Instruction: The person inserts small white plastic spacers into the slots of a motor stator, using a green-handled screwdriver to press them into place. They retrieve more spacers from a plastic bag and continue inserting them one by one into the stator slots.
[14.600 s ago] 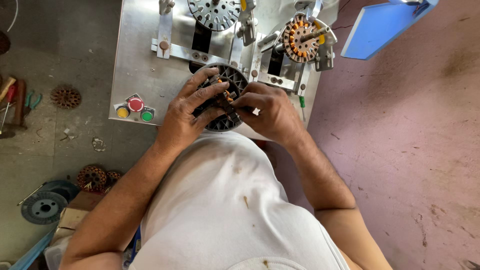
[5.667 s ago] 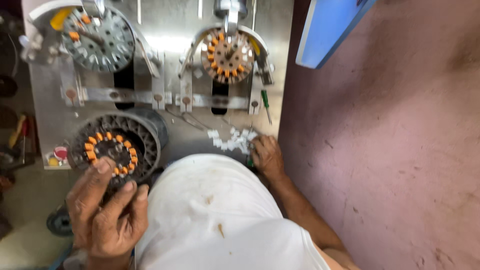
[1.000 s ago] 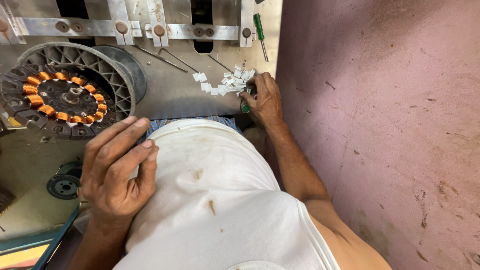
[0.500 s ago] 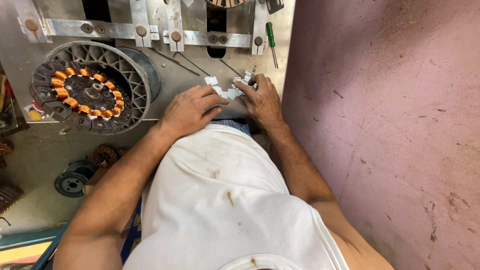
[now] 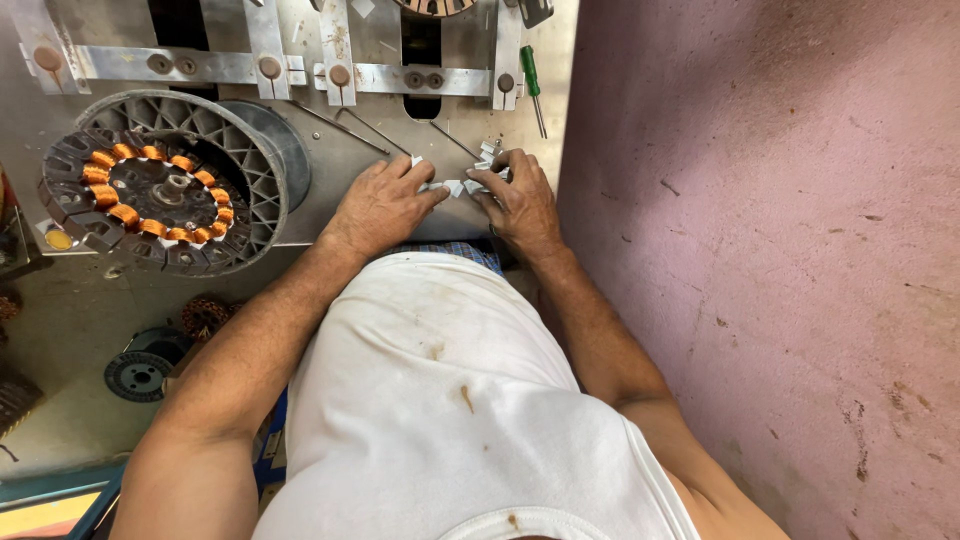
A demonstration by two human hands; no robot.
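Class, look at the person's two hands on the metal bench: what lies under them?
Small white slips show between the left hand and right hand, on the metal bench. Any more slips beneath the palms are covered.

A pink plastered wall (image 5: 760, 250), scuffed and stained in places, is seen to the right of the fingers. A grey metal worktable (image 5: 330, 165) lies under and beyond them, crossed at its far edge by bolted metal rails (image 5: 200, 65). To the left and below, a dusty grey concrete floor (image 5: 70, 330) is seen. Everything is lit evenly by soft, diffuse light.
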